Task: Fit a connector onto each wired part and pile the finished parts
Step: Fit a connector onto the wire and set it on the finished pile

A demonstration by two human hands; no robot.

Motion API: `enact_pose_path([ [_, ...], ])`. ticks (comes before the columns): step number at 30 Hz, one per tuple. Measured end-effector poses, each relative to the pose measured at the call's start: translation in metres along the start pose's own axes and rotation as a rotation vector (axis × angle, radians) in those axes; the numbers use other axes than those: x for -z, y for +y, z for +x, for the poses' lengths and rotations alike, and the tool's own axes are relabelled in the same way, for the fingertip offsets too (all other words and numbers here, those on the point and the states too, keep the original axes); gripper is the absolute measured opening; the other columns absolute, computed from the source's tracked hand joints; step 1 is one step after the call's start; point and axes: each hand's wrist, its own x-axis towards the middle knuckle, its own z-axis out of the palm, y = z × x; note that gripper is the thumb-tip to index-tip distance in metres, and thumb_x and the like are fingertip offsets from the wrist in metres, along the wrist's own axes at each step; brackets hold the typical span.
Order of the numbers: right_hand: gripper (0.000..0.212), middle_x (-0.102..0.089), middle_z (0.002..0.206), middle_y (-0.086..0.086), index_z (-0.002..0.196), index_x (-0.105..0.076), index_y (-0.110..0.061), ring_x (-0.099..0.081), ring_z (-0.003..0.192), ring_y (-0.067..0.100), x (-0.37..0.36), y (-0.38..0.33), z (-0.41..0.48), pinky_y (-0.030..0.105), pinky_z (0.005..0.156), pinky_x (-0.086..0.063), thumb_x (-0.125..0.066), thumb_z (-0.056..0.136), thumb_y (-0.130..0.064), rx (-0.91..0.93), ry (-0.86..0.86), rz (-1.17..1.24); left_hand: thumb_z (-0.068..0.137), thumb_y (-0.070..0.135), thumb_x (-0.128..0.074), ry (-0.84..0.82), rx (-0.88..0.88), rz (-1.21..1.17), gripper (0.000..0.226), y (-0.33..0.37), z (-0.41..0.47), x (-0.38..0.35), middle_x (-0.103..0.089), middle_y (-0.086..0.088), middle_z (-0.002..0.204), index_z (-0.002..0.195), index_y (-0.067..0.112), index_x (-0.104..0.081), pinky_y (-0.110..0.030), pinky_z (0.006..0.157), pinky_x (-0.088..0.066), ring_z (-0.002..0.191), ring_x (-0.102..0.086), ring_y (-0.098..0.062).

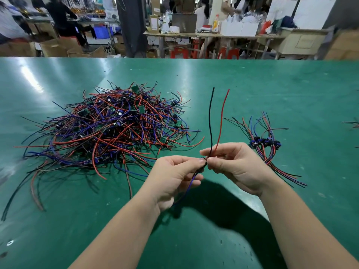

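**Inspector:** Where is the workpiece sitting?

**Operator:** I am holding the wired part (203,164) above the green table (272,84), near the front and at the centre. Its black wire (210,117) and red wire (223,113) are standing up and leaning away from me. A blue wire (191,183) is hanging down past my left palm.

**Inspector:** State of each grip?

**Operator:** My left hand (174,177) is pinching the part's small dark body between thumb and forefinger. My right hand (233,167) is pinching the base of the black and red wires, with its fingertips touching those of the left. I cannot tell whether a connector is seated there, because my fingertips are covering the joint.

**Inspector:** And the stock?

**Operator:** The large tangle of wired parts (112,129) is lying on the far left of the table. The small pile of finished parts (272,158) is lying on the right, just beyond my right hand, with its dark connectors (264,143) bunched together.
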Motion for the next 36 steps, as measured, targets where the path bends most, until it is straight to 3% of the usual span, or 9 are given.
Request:
enact_pose_path([
  [3, 0.007, -0.065, 0.06, 0.004, 0.068, -0.074, -0.01, -0.058, 0.054, 0.01, -0.002, 0.002, 0.001, 0.017, 0.052, -0.045, -0.071, 0.062, -0.009, 0.004, 0.044, -0.013, 0.057, 0.019, -0.078, -0.002, -0.03, 0.036, 0.012, 0.0, 0.0, 0.001, -0.064, -0.007, 0.056, 0.061, 0.009, -0.072, -0.018, 0.045, -0.047, 0.047, -0.061, -0.013],
  [6, 0.007, -0.062, 0.057, 0.005, 0.073, -0.068, -0.006, -0.059, 0.051, 0.012, -0.003, 0.005, 0.003, 0.017, 0.049, -0.046, -0.07, 0.067, -0.009, -0.038, 0.144, 0.038, 0.072, 0.007, -0.077, 0.013, -0.088, 0.093, 0.008, 0.0, 0.0, 0.001, -0.064, -0.006, 0.055, 0.067, 0.007, -0.071, -0.018, 0.046, -0.049, 0.047, -0.062, -0.012],
  [11, 0.008, -0.064, 0.054, 0.005, 0.075, -0.063, -0.001, -0.061, 0.046, 0.01, 0.011, -0.001, 0.01, 0.014, 0.044, -0.048, -0.063, 0.083, 0.001, -0.118, 0.448, 0.201, 0.076, 0.001, -0.075, 0.003, -0.127, 0.168, 0.008, -0.001, -0.001, 0.001, -0.064, -0.005, 0.054, 0.074, 0.002, -0.067, -0.02, 0.047, -0.051, 0.046, -0.061, -0.013],
  [21, 0.01, -0.065, 0.056, -0.001, 0.078, -0.067, -0.005, -0.06, 0.05, 0.007, 0.037, -0.008, 0.008, 0.015, 0.049, -0.048, -0.064, 0.084, 0.003, 0.057, 0.731, 0.264, 0.08, 0.003, -0.072, -0.106, -0.118, 0.211, 0.009, -0.005, -0.002, 0.0, -0.067, -0.005, 0.059, 0.081, 0.001, -0.065, -0.02, 0.051, -0.053, 0.053, -0.066, -0.014],
  [25, 0.008, -0.065, 0.057, 0.001, 0.081, -0.066, -0.006, -0.065, 0.054, 0.012, 0.031, -0.011, 0.007, 0.016, 0.049, -0.05, -0.064, 0.086, 0.001, 0.092, 0.732, 0.298, 0.081, 0.002, -0.071, -0.123, -0.077, 0.225, 0.007, -0.004, -0.001, 0.003, -0.066, -0.004, 0.057, 0.082, 0.002, -0.064, -0.02, 0.049, -0.052, 0.052, -0.065, -0.014],
  [29, 0.011, -0.06, 0.049, 0.005, 0.077, -0.062, -0.01, -0.063, 0.043, 0.017, 0.025, -0.018, 0.006, 0.017, 0.037, -0.043, -0.065, 0.088, -0.009, 0.149, 0.784, 0.212, 0.087, 0.006, -0.066, -0.23, -0.024, 0.257, 0.014, -0.002, -0.002, 0.007, -0.061, 0.001, 0.058, 0.101, 0.006, -0.064, -0.023, 0.055, -0.054, 0.058, -0.065, -0.013],
  [31, 0.011, -0.058, 0.046, 0.007, 0.079, -0.062, -0.011, -0.06, 0.039, 0.019, 0.022, -0.019, 0.006, 0.017, 0.035, -0.04, -0.061, 0.09, -0.013, 0.167, 0.777, 0.172, 0.089, 0.009, -0.063, -0.301, -0.034, 0.29, 0.011, -0.001, -0.003, 0.008, -0.058, 0.002, 0.062, 0.099, 0.011, -0.066, -0.026, 0.06, -0.056, 0.062, -0.066, -0.013],
  [34, 0.031, -0.059, 0.048, 0.009, 0.089, -0.066, -0.013, -0.06, 0.041, 0.02, 0.022, -0.021, 0.006, 0.017, 0.037, -0.042, -0.044, 0.1, -0.031, 0.124, 0.653, 0.228, 0.089, 0.014, -0.063, -0.41, -0.115, 0.264, 0.008, 0.0, -0.006, 0.009, -0.063, 0.002, 0.07, 0.093, 0.016, -0.069, -0.032, 0.079, -0.058, 0.071, -0.068, -0.015],
  [36, 0.042, -0.066, 0.061, 0.01, 0.104, -0.064, -0.017, -0.065, 0.051, 0.021, 0.025, -0.022, 0.005, 0.019, 0.043, -0.047, -0.03, 0.102, -0.042, 0.057, 0.485, 0.295, 0.085, 0.013, -0.062, -0.443, -0.192, 0.098, 0.014, 0.002, -0.007, 0.006, -0.07, -0.001, 0.079, 0.09, 0.019, -0.073, -0.033, 0.084, -0.056, 0.079, -0.071, -0.019],
])
